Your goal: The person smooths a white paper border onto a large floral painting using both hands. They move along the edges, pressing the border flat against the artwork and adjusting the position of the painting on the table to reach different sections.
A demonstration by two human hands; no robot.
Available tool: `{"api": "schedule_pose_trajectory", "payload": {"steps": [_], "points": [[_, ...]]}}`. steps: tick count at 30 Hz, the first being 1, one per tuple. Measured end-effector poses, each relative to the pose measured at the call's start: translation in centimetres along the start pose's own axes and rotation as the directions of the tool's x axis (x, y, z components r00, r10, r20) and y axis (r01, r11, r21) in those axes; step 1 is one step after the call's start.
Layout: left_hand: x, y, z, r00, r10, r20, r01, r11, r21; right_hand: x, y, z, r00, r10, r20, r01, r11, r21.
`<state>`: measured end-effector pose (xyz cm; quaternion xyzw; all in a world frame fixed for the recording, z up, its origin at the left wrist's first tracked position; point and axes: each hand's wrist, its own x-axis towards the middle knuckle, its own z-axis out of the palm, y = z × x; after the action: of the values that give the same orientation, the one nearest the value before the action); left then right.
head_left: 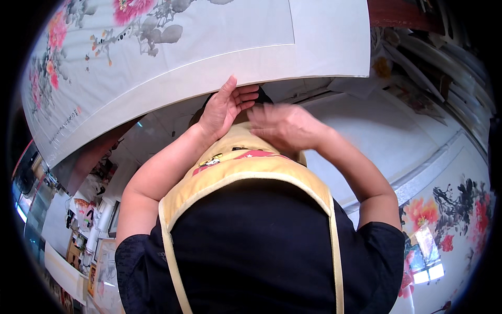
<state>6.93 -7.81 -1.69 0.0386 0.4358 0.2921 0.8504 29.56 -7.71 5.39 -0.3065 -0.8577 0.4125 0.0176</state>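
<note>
Two hands are meeting at the near edge of a large mounted painting [209, 57], and I am watching them work its white border. My left hand [222, 107] is reaching up, fingers curled narrow, their tips touching the border's lower edge; I cannot tell whether it is actually pinching the paper. My right hand [280, 125] is hovering just beside it, flat and spread, blurred, holding nothing. Closer to me than both hands, a yellow apron [246, 167] is covering a black shirt. I am judging this as smoothing or checking the border, and the next move is calling for light, even pressure so the paper is not creasing. Below and right of the right hand, a second flower painting [444, 214] is lying flat. Far left of the left hand, small cluttered packages are hanging, too tiny to read.
</note>
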Motion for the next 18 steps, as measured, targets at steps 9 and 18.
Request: {"api": "schedule_pose_trajectory", "payload": {"steps": [9, 18], "points": [[-0.2, 0.1, 0.0, 0.999, -0.037, -0.007, 0.037, 0.999, 0.015, 0.8, 2.4, -2.9, 0.834, 0.139, -0.534, -0.254, 0.956, -0.148], [-0.2, 0.1, -0.3, 0.999, -0.036, -0.013, 0.036, 0.999, 0.002, 0.6, 2.5, -2.0, 0.832, 0.145, -0.535, -0.31, 0.922, -0.232]]}}
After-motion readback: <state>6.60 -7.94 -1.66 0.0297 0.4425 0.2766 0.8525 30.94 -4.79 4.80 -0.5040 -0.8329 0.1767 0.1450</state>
